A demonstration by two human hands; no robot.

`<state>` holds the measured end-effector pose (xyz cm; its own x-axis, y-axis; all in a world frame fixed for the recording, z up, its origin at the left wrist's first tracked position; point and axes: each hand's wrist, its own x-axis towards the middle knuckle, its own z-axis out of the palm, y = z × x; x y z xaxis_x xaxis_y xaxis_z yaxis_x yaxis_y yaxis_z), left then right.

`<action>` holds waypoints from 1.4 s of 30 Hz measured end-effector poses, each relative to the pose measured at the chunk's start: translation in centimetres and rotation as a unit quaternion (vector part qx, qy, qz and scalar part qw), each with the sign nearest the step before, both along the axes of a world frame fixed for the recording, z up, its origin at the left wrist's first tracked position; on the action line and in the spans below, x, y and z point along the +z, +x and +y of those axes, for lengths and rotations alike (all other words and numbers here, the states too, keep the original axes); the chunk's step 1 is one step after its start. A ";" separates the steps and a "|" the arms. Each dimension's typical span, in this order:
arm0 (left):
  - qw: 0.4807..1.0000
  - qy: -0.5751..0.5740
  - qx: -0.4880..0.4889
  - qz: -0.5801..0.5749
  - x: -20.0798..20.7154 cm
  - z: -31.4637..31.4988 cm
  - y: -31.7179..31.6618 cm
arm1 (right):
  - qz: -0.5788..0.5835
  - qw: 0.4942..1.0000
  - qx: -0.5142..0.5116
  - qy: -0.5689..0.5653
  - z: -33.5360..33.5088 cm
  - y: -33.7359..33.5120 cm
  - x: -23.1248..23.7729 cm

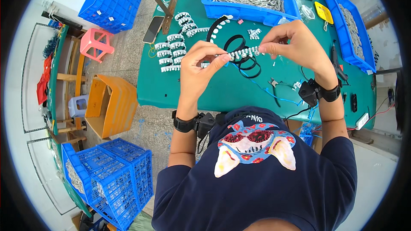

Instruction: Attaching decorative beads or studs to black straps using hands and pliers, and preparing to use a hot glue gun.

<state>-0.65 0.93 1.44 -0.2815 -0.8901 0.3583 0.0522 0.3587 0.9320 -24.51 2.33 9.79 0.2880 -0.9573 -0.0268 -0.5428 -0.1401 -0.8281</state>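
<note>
Above the near part of the green table, a short silver-white beaded strip is stretched nearly level between my two hands. My left hand pinches its left end between thumb and fingers. The right end is pinched by my right hand, whose fingertips partly cover it. Behind and below the strip, loops of black band lie on the table. A curved black headband set with pale beads rests just beyond my left hand. Rolled beaded trim lies to the left of that hand.
Blue trays with silver cords stand at the back and right of the green table. Cutters lie near the front, and a black glue gun at right. A phone sits by a metal post. Blue crates stand on the floor.
</note>
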 end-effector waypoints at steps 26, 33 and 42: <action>0.994 0.003 -0.069 0.079 -0.1 0.2 0.7 | -0.022 0.999 0.020 -0.019 -0.5 0.6 0.0; 0.987 -0.032 -0.103 0.121 -1.2 -0.4 0.3 | -0.083 0.994 0.064 0.012 -1.0 0.7 -1.1; 0.991 0.049 -0.065 -0.107 0.0 -0.1 -0.4 | -0.066 0.992 0.106 -0.009 -1.6 1.1 -3.5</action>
